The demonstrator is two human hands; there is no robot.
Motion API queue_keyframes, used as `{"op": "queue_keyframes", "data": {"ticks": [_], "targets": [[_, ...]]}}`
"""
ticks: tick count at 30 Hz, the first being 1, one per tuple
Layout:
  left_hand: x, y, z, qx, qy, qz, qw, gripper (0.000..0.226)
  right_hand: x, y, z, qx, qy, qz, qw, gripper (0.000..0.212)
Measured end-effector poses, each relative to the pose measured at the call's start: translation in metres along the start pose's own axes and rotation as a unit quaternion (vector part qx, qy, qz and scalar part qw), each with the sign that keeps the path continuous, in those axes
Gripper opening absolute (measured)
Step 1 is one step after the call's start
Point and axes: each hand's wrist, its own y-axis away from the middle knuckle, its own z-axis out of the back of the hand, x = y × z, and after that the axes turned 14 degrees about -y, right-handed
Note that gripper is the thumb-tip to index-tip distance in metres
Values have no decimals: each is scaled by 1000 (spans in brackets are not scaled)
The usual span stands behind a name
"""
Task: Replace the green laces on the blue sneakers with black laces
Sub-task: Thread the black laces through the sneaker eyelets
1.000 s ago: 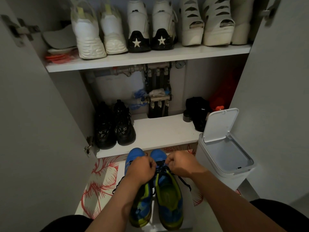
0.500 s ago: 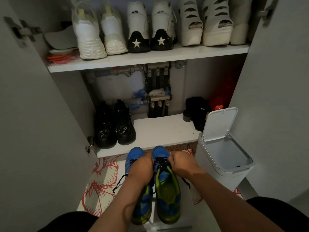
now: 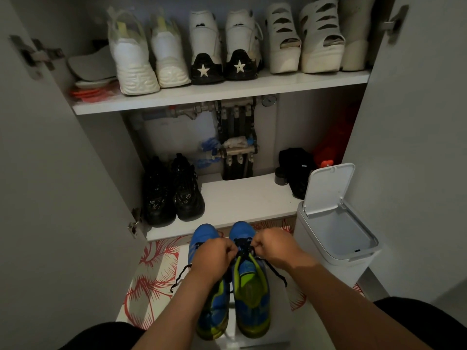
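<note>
Two blue sneakers with lime-green lining stand side by side on a white surface, toes pointing away from me: the left sneaker point(image 3: 203, 236) and the right sneaker point(image 3: 250, 281). A black lace point(image 3: 242, 246) runs through the right sneaker's eyelets. My left hand point(image 3: 214, 257) and my right hand point(image 3: 274, 247) each pinch a part of that lace over the shoe's front. Loose black lace ends trail out at the left point(image 3: 180, 275) and at the right point(image 3: 278, 272). No green lace is visible.
An open white lidded bin point(image 3: 336, 233) stands close at the right. An open cupboard ahead holds black shoes point(image 3: 174, 193) on the lower shelf point(image 3: 242, 198) and several white shoes above. Cupboard doors flank both sides. A red-patterned mat point(image 3: 154, 271) lies on the floor.
Both hands stay on the black lace at the right sneaker's front with small shifts; the left hand has moved slightly apart from the right one. The sneakers have not moved.
</note>
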Motion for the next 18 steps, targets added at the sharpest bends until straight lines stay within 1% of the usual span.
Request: {"op": "queue_keyframes", "data": {"ticks": [3,5,6,8,10,12,15,18], "targets": [[-5,-1,2,-5,-67,-31,997,20,2,-1,-6,9,26,6,1000,17],[-6,-2,2,-1,-92,-48,995,13,2,-1,-9,1,29,5,1000,19],[-7,-2,2,3,-94,-44,995,8,2,-1,-10,-9,27,-1,1000,21],[-7,-3,2,9,-78,-13,997,6,1,1,-10,-33,18,-26,999,22],[-8,-3,2,14,-56,17,998,9,0,3,-10,-49,2,-58,997,20],[-8,-3,3,16,-43,31,998,13,-1,4,-10,-60,-13,-74,995,18],[-7,-1,6,2,7,37,999,15,-2,5,-5,-69,-43,-63,995,13],[-6,2,10,6,47,34,998,21,-2,8,1,-66,-33,-60,996,20]]}}
